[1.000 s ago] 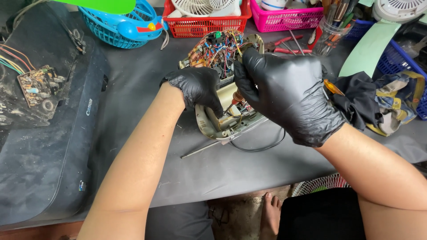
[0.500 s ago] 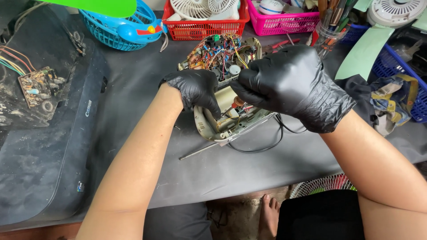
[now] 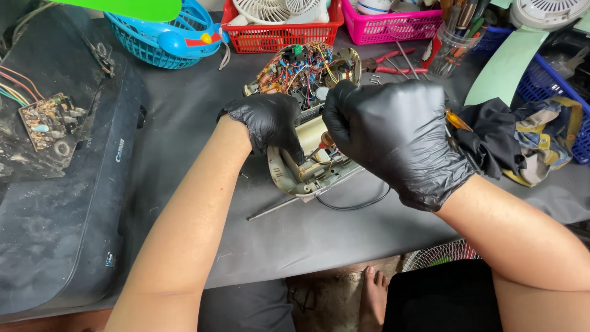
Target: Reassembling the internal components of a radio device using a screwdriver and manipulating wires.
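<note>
Gripping the cream casing (image 3: 294,173) of an opened device, the left hand (image 3: 268,120) in a black glove is curled shut over its upper edge, fingers hooked inside the shell. The right hand (image 3: 398,132), gloved alike, is closed into a loose fist at the left hand's 3 o'clock, its fingertips pinching a small brown part (image 3: 327,139) that stands over the casing; an orange tool handle (image 3: 456,120) pokes out behind this hand at its 3 o'clock, though whether the hand holds it I cannot tell. The casing lies near the middle of the dark worktop (image 3: 203,117), tilted. A circuit board (image 3: 301,69) thick with coloured wires rises at its 12 o'clock, touching it. A black cable (image 3: 359,203) loops out at 5 o'clock, and a thin metal rod (image 3: 273,209) sticks out at 7 o'clock. Farther out, at 9 o'clock, sits a dusty black printer (image 3: 61,203) with a second board (image 3: 50,121) on top. At 12 o'clock stand a blue basket (image 3: 153,46), a red basket (image 3: 279,34) and a pink basket (image 3: 393,27). Red-handled pliers (image 3: 393,63) lie at 1 o'clock, and crumpled cloths (image 3: 522,141) at 3 o'clock.
</note>
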